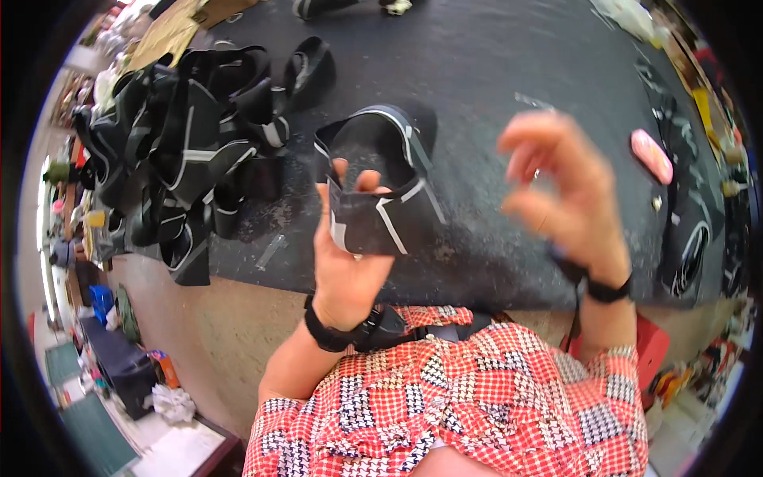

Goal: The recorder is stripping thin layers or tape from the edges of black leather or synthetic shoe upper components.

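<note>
My left hand [350,274] grips a black looped piece of sewn material with pale grey strips [366,222], which looks like a shoe upper. The thumb stays outside while fingertips show inside the loop. It is held above the near part of the dark table, with its opening facing up. To the right, my right hand [572,195] is raised over the table, apart from the piece. Its fingers are curved and the thumb stands away from them, slightly blurred. A tiny glint shows near its fingers, too small to name.
Similar black pieces [203,111] lie heaped on the left of the black table [477,79]. A pink oblong object [652,157] lies at the right, beside a roll of black material [687,254]. Brown cardboard [165,38] is at the far left; clear plastic [628,17] at the far right.
</note>
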### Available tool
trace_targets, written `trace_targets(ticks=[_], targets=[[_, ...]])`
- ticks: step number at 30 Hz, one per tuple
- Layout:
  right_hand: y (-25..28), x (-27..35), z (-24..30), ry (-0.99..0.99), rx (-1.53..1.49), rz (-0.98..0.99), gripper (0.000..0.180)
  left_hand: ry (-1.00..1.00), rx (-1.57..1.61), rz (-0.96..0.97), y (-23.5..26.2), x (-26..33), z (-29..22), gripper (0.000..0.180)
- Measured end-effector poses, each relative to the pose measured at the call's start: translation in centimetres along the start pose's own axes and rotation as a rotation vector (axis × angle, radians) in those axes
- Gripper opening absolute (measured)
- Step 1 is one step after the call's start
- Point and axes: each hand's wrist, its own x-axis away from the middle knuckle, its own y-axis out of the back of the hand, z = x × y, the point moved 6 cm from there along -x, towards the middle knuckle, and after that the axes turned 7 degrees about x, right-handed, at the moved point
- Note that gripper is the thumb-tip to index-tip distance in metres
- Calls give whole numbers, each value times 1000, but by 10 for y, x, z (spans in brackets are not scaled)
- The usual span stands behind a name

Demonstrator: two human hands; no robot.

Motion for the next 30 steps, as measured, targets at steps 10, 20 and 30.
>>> trace_targets(ticks=[10,20,30], targets=[[-142,76,-60,-835,-1519,327,26,5,112,-122,26,13,14,28],[-96,23,-47,-771,-1023,246,10,-94,-1652,88,-42,22,-51,45],[-53,20,4,-39,196,-220,23,405,-984,-89,-6,18,-34,32]])
